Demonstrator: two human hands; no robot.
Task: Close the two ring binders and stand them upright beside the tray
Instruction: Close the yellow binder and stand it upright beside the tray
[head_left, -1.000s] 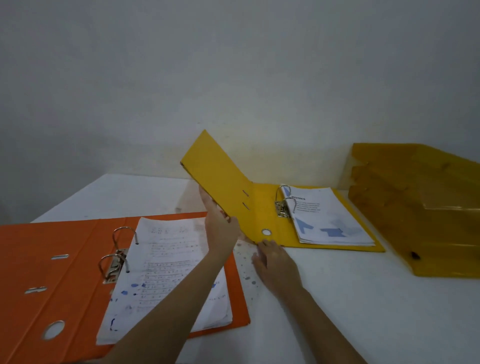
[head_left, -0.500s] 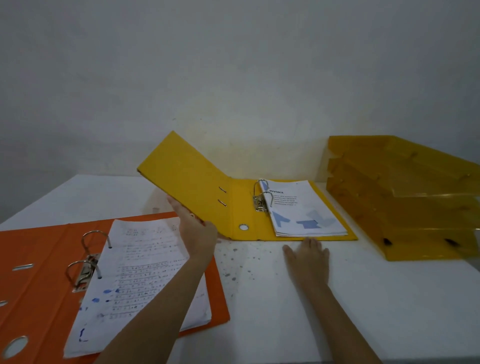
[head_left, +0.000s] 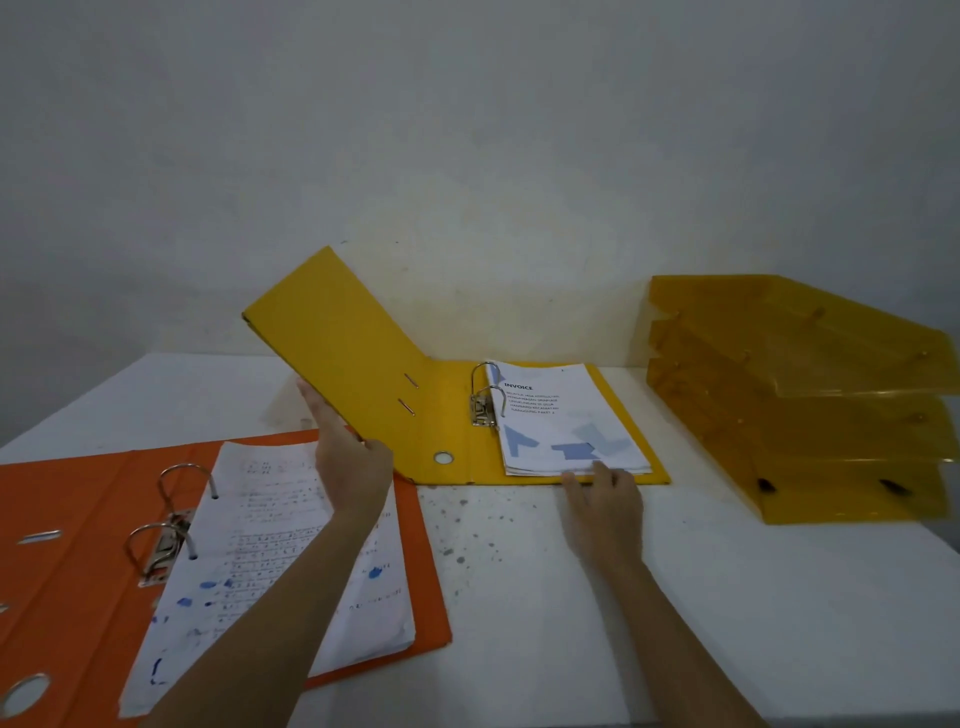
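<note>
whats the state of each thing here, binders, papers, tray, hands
Yellow ring binder: open, front cover half raised.
Orange ring binder: open, flat.
Invoice papers: on rings.
Handwritten papers: on rings.
Yellow stacked plastic tray: looks empty.
Left hand: gripping the yellow cover.
Right hand: open, fingers touching the invoice papers.

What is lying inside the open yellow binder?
A stack of papers on the binder's rings; its top sheet reads INVOICE. The lower sheets are covered. The right hand touches the stack's near edge.
</note>
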